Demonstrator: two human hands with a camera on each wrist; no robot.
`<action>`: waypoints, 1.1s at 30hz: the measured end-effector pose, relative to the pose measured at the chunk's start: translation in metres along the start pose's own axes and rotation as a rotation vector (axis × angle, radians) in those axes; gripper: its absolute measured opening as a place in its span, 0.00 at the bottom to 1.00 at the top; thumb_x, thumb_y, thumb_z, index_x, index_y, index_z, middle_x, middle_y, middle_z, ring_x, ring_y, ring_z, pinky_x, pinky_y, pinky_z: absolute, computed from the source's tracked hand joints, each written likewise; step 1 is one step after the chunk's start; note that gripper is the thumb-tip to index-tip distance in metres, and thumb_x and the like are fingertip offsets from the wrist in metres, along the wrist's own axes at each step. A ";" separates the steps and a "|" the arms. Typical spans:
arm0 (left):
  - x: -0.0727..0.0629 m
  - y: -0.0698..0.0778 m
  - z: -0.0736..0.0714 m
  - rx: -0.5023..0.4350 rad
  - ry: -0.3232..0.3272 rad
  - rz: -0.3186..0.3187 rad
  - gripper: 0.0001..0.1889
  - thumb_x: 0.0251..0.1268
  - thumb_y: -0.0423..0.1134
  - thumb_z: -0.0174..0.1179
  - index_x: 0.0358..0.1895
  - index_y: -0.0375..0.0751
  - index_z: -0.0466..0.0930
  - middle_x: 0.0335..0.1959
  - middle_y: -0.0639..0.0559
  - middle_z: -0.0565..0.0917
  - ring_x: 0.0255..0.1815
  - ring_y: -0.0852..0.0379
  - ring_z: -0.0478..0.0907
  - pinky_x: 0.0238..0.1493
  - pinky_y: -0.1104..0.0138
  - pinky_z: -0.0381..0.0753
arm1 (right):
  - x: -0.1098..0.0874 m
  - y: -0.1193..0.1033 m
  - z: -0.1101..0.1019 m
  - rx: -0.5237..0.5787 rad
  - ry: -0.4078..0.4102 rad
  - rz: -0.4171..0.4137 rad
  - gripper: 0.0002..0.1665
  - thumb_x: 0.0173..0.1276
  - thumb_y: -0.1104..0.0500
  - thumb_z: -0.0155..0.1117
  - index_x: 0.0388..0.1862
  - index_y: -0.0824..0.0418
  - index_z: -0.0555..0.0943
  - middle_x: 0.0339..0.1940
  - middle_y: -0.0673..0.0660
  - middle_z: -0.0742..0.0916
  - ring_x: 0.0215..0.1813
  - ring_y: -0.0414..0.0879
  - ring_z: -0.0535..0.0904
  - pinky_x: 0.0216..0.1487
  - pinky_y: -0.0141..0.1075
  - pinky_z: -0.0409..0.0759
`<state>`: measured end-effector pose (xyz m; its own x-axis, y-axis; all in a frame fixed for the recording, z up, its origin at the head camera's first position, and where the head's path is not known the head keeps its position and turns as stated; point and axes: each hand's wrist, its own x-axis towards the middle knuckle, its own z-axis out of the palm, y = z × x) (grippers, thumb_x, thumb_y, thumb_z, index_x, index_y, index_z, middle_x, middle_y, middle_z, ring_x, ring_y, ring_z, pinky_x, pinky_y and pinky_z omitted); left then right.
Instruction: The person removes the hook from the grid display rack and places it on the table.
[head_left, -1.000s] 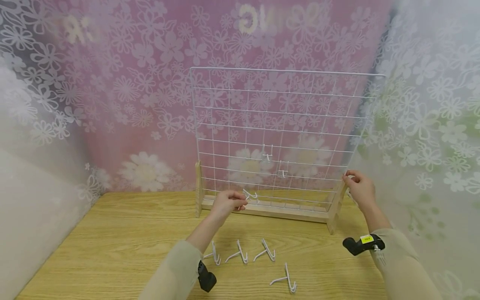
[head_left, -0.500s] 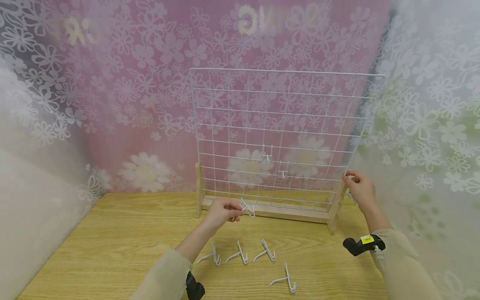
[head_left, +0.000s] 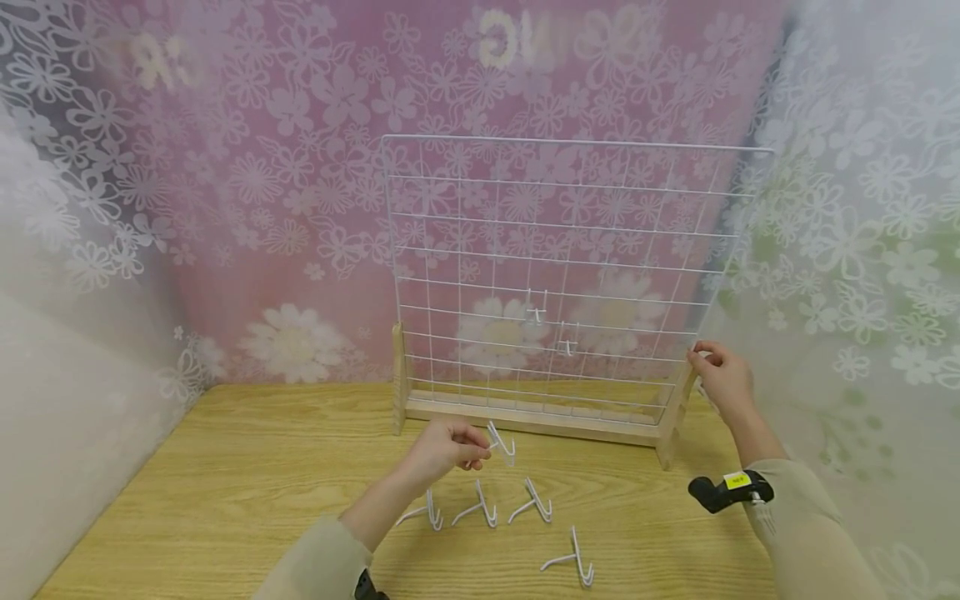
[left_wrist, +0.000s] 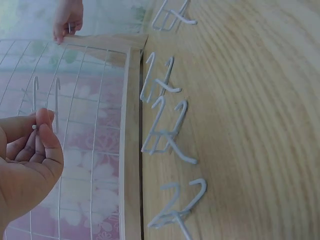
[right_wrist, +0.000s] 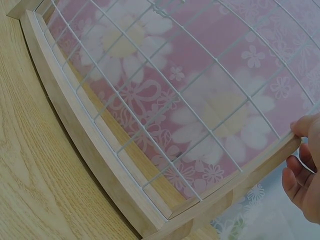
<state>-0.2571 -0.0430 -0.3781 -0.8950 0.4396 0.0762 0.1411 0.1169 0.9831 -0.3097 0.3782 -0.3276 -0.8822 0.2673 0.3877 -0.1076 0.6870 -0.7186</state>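
Note:
My left hand (head_left: pixel 442 450) pinches the stem of a white wire display hook (head_left: pixel 502 442) just in front of the rack's base; in the left wrist view its two prongs point up past the fingertips. At the right end of the rack, my right hand (head_left: pixel 726 383) grips the top of the wooden side post (head_left: pixel 677 408), thumb on one side and fingers curled on the other, as the right wrist view shows. The white wire grid (head_left: pixel 577 142) stands upright in the wooden base. Two hooks hang on it, an upper hook (head_left: pixel 536 315) and a lower hook (head_left: pixel 567 347).
Several more wire hooks lie on the wooden table (head_left: pixel 285 467): three in a row, including the middle hook (head_left: pixel 481 506), and a separate hook (head_left: pixel 576 557) nearer me. Flower-patterned curtains (head_left: pixel 285 208) surround the table behind and at both sides.
My left hand has moved down and toward me with its hook, from in front of the grid's lower wires to in front of the wooden base. My right hand stays on the post.

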 end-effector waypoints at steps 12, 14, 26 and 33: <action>-0.022 -0.012 0.008 0.036 -0.080 -0.007 0.05 0.56 0.28 0.62 0.34 0.28 0.80 0.26 0.48 0.82 0.26 0.54 0.79 0.33 0.64 0.79 | -0.001 -0.002 0.001 -0.012 0.000 0.000 0.23 0.71 0.50 0.50 0.51 0.69 0.73 0.27 0.52 0.73 0.22 0.38 0.68 0.19 0.32 0.69; -0.026 -0.014 0.009 0.051 -0.097 -0.009 0.04 0.56 0.28 0.62 0.34 0.29 0.81 0.25 0.49 0.82 0.27 0.52 0.80 0.33 0.64 0.79 | -0.001 -0.002 0.001 -0.012 0.000 0.007 0.23 0.71 0.51 0.50 0.52 0.69 0.73 0.28 0.53 0.73 0.22 0.38 0.68 0.20 0.32 0.69; -0.042 -0.026 0.016 0.034 -0.154 -0.055 0.03 0.53 0.25 0.63 0.31 0.27 0.81 0.25 0.45 0.82 0.22 0.60 0.77 0.26 0.72 0.76 | -0.001 -0.002 0.000 -0.036 -0.017 0.019 0.25 0.72 0.49 0.48 0.55 0.68 0.72 0.33 0.57 0.73 0.26 0.41 0.68 0.22 0.32 0.69; -0.050 -0.032 0.025 0.030 -0.182 -0.079 0.02 0.53 0.24 0.63 0.30 0.28 0.80 0.23 0.49 0.82 0.23 0.58 0.78 0.28 0.69 0.78 | -0.003 -0.006 -0.001 -0.035 -0.021 0.019 0.25 0.72 0.49 0.48 0.55 0.68 0.72 0.33 0.57 0.73 0.26 0.41 0.68 0.22 0.32 0.70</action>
<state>-0.2061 -0.0463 -0.4177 -0.8125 0.5819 -0.0347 0.0889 0.1825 0.9792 -0.3060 0.3739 -0.3239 -0.8934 0.2664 0.3618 -0.0752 0.7053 -0.7050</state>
